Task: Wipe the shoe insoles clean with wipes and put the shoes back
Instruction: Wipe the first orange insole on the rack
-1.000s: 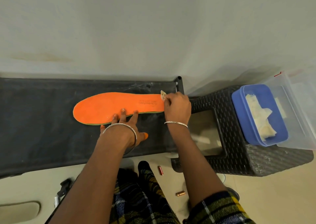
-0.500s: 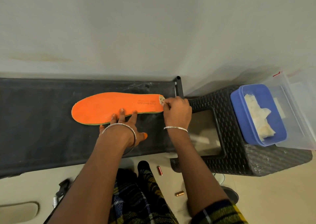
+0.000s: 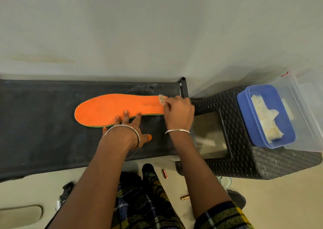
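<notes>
Insole (image 3: 111, 110) flat on black bench (image 3: 35, 124), heel at 3 o'clock — my right hand (image 3: 179, 113) pinching wipe (image 3: 162, 99), barely shifted on heel; left hand (image 3: 129, 124) fingers spread, still pinning edge — wiping just underway

On my feed I find only one printed marking: a short line of small dark lettering, with a fainter line above it. It sits on the orange insole (image 3: 111, 110), toward its right end and just left of the wipe (image 3: 162, 99). The letters are too small and blurred for me to read. At far right, the clear plastic box (image 3: 304, 113) carries a small red mark at its far corner; I cannot tell what it is.
</notes>
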### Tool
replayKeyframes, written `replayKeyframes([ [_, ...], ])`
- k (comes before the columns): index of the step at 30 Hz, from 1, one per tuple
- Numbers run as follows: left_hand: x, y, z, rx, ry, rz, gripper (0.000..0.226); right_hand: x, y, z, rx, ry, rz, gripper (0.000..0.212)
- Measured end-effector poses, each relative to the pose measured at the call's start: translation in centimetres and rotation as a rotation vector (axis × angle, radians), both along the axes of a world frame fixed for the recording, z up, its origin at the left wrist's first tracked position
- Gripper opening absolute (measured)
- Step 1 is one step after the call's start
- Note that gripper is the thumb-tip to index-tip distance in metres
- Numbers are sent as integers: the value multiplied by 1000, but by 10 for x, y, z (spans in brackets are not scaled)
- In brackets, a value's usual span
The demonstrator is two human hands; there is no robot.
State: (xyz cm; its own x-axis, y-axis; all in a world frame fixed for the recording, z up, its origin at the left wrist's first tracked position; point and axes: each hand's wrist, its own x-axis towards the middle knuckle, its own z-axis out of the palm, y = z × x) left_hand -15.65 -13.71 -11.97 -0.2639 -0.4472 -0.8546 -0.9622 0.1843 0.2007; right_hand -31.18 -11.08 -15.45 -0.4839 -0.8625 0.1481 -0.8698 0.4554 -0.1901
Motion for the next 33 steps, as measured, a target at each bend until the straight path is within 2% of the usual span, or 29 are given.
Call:
replayKeyframes([
  [2,0,0,0,-1,-4,-10,86,-6,-4,-1,-34,-47,-125,12],
  [4,-1,0,-1,-1,-10,-9,86,2,-6,-2,-54,-47,-133,10],
  [10,-1,-1,-1,6,9,10,89,39,6,-7,-29,-94,171,7],
  [13,0,-1,-2,4,12,6,89,35,5,-5,-15,-59,230,7],
  [16,2,-2,-6,-5,9,-9,87,10,0,-3,-39,21,100,7],
  [19,2,-2,-7,-3,6,-11,87,5,-5,-4,-79,-31,-68,8],
  [21,1,-2,-6,-2,8,-8,88,20,-5,-6,-66,-73,-4,10],
  [23,1,-2,-6,1,16,0,89,39,-2,-9,-17,-128,163,11],
  [26,2,-2,-4,3,18,-5,90,44,1,-8,0,-81,306,8],
  [33,2,-2,-8,-6,19,-22,86,9,-5,-7,-43,-64,-41,13],
])
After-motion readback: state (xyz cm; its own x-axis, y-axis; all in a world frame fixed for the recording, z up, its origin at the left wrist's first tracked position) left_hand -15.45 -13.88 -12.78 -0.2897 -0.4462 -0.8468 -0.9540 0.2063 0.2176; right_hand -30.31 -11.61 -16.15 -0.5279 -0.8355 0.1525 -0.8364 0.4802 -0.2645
